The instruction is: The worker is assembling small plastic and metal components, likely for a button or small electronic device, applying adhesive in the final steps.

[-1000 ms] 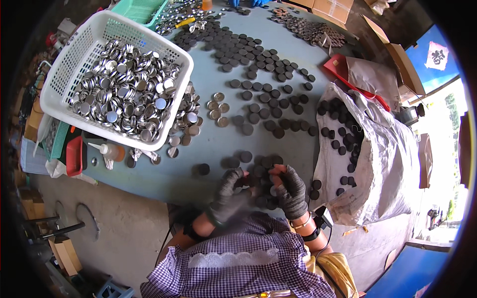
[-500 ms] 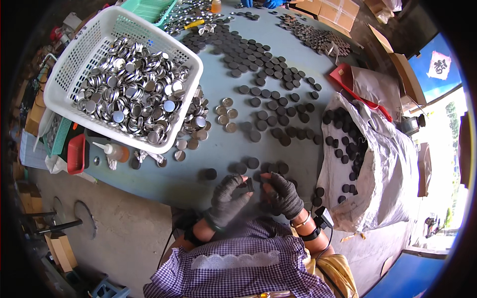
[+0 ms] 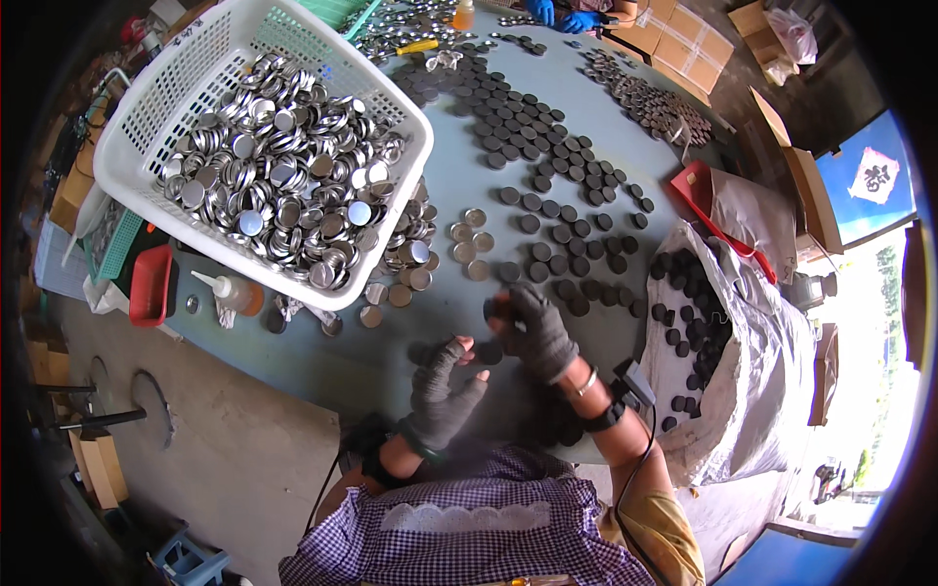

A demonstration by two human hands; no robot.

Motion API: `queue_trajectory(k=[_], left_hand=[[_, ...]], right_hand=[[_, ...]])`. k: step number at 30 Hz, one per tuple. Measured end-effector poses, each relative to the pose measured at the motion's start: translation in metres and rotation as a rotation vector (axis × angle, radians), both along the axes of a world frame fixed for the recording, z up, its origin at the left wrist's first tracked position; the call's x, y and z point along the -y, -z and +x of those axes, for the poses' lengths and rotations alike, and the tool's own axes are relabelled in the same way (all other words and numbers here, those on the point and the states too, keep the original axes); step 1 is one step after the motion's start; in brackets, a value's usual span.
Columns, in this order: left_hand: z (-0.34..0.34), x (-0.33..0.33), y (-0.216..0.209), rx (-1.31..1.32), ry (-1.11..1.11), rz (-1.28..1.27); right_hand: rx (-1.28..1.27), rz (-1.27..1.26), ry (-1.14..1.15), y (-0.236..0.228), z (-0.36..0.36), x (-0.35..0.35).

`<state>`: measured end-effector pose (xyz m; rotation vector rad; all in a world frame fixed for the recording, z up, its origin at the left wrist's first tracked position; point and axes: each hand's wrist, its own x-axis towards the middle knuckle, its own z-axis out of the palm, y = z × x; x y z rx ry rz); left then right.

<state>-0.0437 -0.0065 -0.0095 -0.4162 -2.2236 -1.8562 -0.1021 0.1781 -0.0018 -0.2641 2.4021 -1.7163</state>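
My left hand, in a dark fingerless glove, hovers over the grey-blue table near its front edge, fingers apart with nothing in them. A single dark disc lies just beyond its fingertips. My right hand, also gloved, is further forward and pinches a dark round disc at its fingertips. Rows of the same dark discs are spread across the table beyond my hands. A few silver lids lie loose between the discs and the basket.
A white plastic basket full of silver lids stands at the left. A grey sack holding dark discs sits at the right. A glue bottle and red tray lie at the left edge. Another person's blue-gloved hands work at the far end.
Both hands have moved forward from the table's near edge and apart. The right hand has reached toward the disc rows and now pinches a disc.
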Motion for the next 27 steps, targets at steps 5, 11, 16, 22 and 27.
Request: queue_trajectory(k=[5, 11, 16, 22, 27], left_hand=[[0.002, 0.01, 0.007, 0.061, 0.045, 0.054], [0.008, 0.011, 0.001, 0.126, 0.106, -0.004], [0.017, -0.011, 0.022, 0.109, 0.242, -0.132], [0.01, -0.043, 0.031, -0.107, 0.346, -0.377], [0.006, -0.068, 0.031, -0.108, 0.375, -0.627]], right_hand=[[-0.364, 0.733, 0.012, 0.022, -0.07, 0.001], [-0.281, 1.06, -0.071, 0.012, -0.08, 0.014], [-0.419, 0.858, -0.109, -0.005, -0.057, -0.013], [-0.506, 0.418, 0.266, -0.065, 0.027, -0.038], [-0.447, 0.264, 0.445, -0.056, 0.085, -0.059]])
